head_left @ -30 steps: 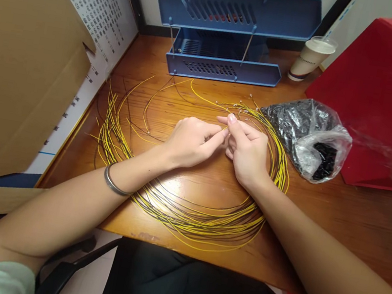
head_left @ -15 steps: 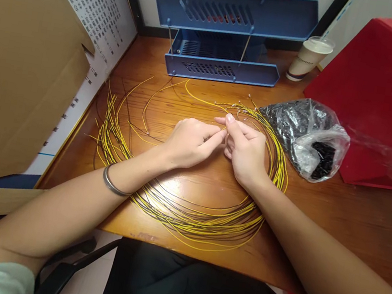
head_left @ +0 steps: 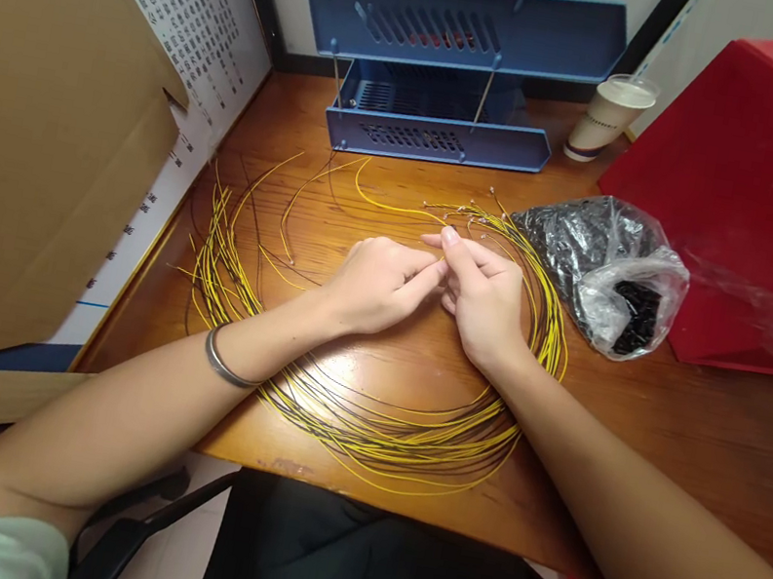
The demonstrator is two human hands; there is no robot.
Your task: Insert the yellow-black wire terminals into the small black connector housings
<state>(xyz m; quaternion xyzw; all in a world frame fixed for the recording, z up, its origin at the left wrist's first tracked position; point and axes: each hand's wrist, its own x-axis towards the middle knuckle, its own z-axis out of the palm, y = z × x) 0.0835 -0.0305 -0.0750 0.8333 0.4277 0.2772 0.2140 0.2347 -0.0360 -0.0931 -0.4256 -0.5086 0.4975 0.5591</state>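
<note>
A large loose coil of yellow and black wires lies on the wooden table, open toward the back. Inside its ring my left hand and my right hand meet at their fingertips. A yellow wire curves from the back of the table to the fingers of my right hand, which pinch it. The fingers of my left hand are pressed together right beside it; what they hold is hidden. Small metal ends of several wires show just behind my right hand.
Blue tiered trays stand at the back, with a paper cup to their right. A plastic bag of black pieces lies beside a red box. Cardboard rises at the left.
The yellow wire's curve behind my hands has shifted slightly left and lower. My hands keep nearly the same place, with fingertips a little closer together.
</note>
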